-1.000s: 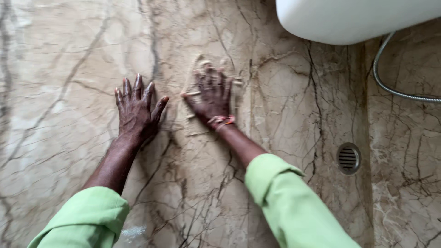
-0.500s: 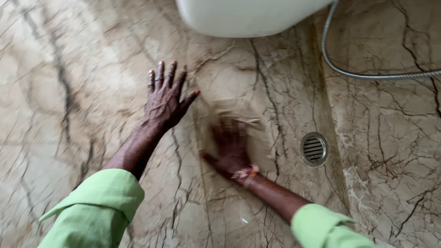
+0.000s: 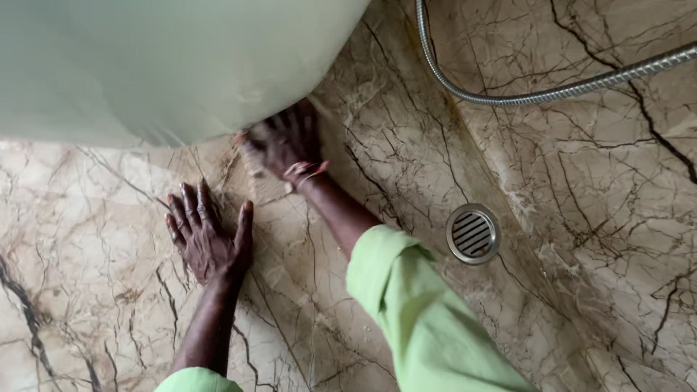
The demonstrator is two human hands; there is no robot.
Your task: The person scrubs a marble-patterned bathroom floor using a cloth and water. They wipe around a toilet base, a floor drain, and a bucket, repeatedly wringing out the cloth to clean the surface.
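Left hand (image 3: 207, 236) spread flat on marble floor (image 3: 87, 290) | right hand (image 3: 284, 141) blurred, pressing floor beside white fixture (image 3: 167, 65), grip unclear

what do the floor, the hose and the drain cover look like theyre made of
Floor: looks like polished marble or marble-look tile, beige with dark branching veins and a soft sheen. Hose: seems a flexible metal hose, silvery with fine ribbing. Drain cover: round, grey and shiny with slots, probably steel. The white fixture above the right hand looks like glazed ceramic, though plastic is possible.

Round metal floor drain (image 3: 473, 234), coiled metal hose (image 3: 508, 91) — white ceramic fixture (image 3: 160, 65) above.
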